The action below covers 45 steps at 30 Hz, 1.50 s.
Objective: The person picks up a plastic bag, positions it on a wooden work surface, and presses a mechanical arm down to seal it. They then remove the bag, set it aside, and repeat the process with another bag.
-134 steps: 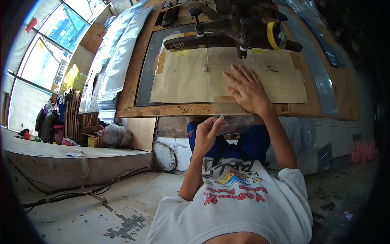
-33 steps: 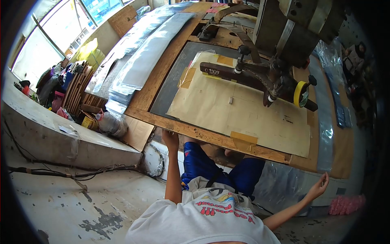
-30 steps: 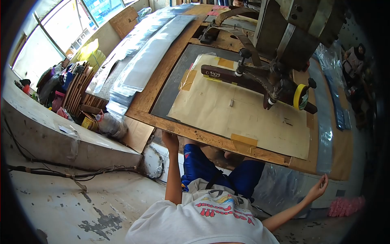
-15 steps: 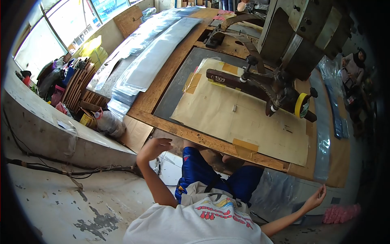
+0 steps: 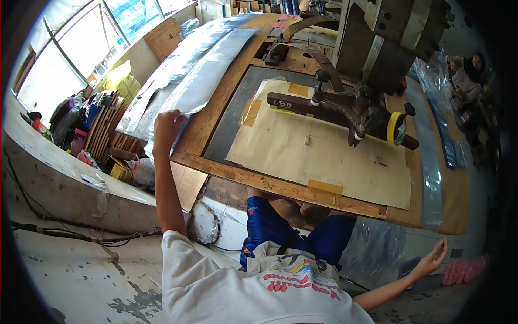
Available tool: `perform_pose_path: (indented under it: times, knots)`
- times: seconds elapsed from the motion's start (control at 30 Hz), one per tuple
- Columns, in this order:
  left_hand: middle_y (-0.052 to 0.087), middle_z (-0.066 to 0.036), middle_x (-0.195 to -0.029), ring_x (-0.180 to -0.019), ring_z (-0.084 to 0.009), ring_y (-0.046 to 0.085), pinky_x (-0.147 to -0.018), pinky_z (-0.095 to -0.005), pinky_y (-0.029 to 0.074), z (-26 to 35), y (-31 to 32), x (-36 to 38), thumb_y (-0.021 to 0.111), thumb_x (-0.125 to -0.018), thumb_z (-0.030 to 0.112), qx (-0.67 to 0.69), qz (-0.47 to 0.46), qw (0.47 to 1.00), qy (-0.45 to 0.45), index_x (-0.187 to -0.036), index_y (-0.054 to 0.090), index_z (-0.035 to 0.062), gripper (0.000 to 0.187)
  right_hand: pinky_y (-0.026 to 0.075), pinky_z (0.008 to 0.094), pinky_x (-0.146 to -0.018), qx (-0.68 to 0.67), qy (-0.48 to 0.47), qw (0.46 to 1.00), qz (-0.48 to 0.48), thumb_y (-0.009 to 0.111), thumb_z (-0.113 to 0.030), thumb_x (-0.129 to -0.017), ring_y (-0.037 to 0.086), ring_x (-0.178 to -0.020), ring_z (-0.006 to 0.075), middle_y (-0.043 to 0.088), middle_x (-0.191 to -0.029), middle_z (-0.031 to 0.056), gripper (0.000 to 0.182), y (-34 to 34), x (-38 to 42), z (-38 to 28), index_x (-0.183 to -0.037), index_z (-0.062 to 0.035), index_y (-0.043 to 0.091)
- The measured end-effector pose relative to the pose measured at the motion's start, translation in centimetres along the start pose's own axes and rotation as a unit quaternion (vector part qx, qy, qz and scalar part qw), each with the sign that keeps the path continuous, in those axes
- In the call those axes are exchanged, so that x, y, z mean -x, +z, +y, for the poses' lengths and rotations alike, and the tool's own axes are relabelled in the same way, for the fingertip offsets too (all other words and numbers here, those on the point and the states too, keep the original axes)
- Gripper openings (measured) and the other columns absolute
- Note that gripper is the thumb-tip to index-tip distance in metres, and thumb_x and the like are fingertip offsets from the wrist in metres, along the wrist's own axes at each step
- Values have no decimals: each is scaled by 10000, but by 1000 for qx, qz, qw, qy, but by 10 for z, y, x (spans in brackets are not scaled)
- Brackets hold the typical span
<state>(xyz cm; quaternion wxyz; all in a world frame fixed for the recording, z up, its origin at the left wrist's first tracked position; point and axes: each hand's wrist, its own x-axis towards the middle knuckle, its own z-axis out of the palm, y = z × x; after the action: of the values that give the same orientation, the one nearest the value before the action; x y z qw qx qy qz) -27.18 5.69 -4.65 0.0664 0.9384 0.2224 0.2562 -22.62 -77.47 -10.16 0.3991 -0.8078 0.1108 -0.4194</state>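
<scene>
My left hand [image 5: 168, 129] is at the near end of a stack of clear plastic sheets [image 5: 202, 78] on the left of the table, its fingers pinched on the sheet edge. Away from the table, at the lower right, my right hand [image 5: 431, 259] hangs in the air with its fingers stretched and nothing in it. Between them lies a tan board [image 5: 275, 137] taped to a dark plate, under the dark bar [image 5: 291, 102] of a press machine. A strip of clear plastic [image 5: 430, 183] runs along the table's right side.
The machine's heavy head [image 5: 396, 54] stands over the board, with a yellow tape roll [image 5: 395, 128] on its bar. Bundled boards [image 5: 102, 121] and a plastic bottle [image 5: 142, 171] are at the left. A person [image 5: 468, 81] sits at the far right.
My left hand has moved up and forward from beside the table's front edge to the plastic stack, and its fingers have closed there. My right hand has shifted slightly right.
</scene>
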Motion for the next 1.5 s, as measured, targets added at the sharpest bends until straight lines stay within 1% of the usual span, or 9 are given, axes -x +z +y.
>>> perform_pose_path:
  times: [0.23, 0.3, 0.5, 0.7, 0.87, 1.03, 1.17, 1.4, 1.5]
  knots:
    - [475, -89, -589, -539, -170, 404, -531, -369, 372, -37, 5, -39, 862, -794, 323, -11, 67, 998, 6, -657, 464, -9, 536, 488, 319, -947, -55, -9, 997, -46, 564, -211, -1059, 613, -1007, 171, 667, -1111, 92, 318, 5, 0, -24, -1266, 22, 623]
    - [579, -62, -646, -573, -129, 501, -595, -321, 453, -48, 6, -48, 697, -962, 195, 231, 104, 967, -7, -793, 595, -25, 296, 484, 301, -906, -86, -8, 994, -70, 563, -195, -1057, 593, -963, 154, 646, -1036, 79, 294, 14, 3, -31, -1249, 18, 627]
    - [761, -87, -920, -774, -192, 726, -675, -309, 537, 64, -48, -16, 662, -962, 100, 123, 330, 922, 160, -1030, 734, 35, 118, 452, 265, -739, -245, -43, 920, -303, 547, -241, -1060, 539, -756, 117, 569, -789, 28, 304, 67, 37, -123, -1167, 23, 652]
    - [751, 24, -841, -702, -101, 700, -595, -266, 501, 202, -83, 145, 808, -740, 199, 197, 57, 923, 327, -987, 791, 159, 251, 560, 358, -884, -414, 78, 590, -689, 351, -702, -995, 679, -1055, 251, 654, -1228, 228, 885, 155, 135, -218, -1405, 67, 508]
    - [720, 53, -789, -691, -130, 688, -593, -287, 507, 251, -31, 235, 791, -761, 158, 441, -159, 833, 293, -1011, 778, 164, 251, 517, 417, -1010, -346, 178, 403, -829, 449, -667, -984, 607, -1245, 311, 512, -1447, 238, 904, 186, 193, -234, -1560, 2, 256]
    - [724, -74, -777, -720, -180, 696, -664, -286, 532, 221, -4, 249, 677, -896, 540, 710, -239, 638, 179, -922, 754, 12, 534, 593, 340, -849, -311, 40, 473, -823, 546, -154, -1043, 732, -928, 210, 727, -1098, 151, 414, 188, 176, -235, -1447, -73, 499]
    - [756, -146, -841, -780, -246, 717, -746, -359, 568, 166, 10, 239, 393, -953, 760, 465, -413, 778, -88, -930, 758, -50, 889, 587, 327, -807, -340, -128, 493, -791, 566, -83, -1010, 730, -862, 185, 748, -1012, 132, 327, 166, 130, -224, -1328, -65, 639]
    - [348, -375, -1523, -1284, -519, 526, -1075, -548, 444, 226, 73, 222, 454, -975, 667, 921, -319, 223, 27, -1578, 203, -23, 950, 531, 350, -787, -224, -155, 528, -804, 610, -11, -874, 681, -844, 246, 721, -911, 95, 411, 119, 79, -185, -1246, -140, 726]
    - [213, -395, -1571, -1237, -607, 513, -984, -655, 471, 231, 74, 208, 462, -998, 608, 931, -200, 303, -33, -1585, 240, 26, 856, 531, 329, -782, -153, -114, 565, -802, 630, 3, -827, 667, -854, 228, 728, -895, 68, 427, 89, 72, -150, -1187, -184, 763]
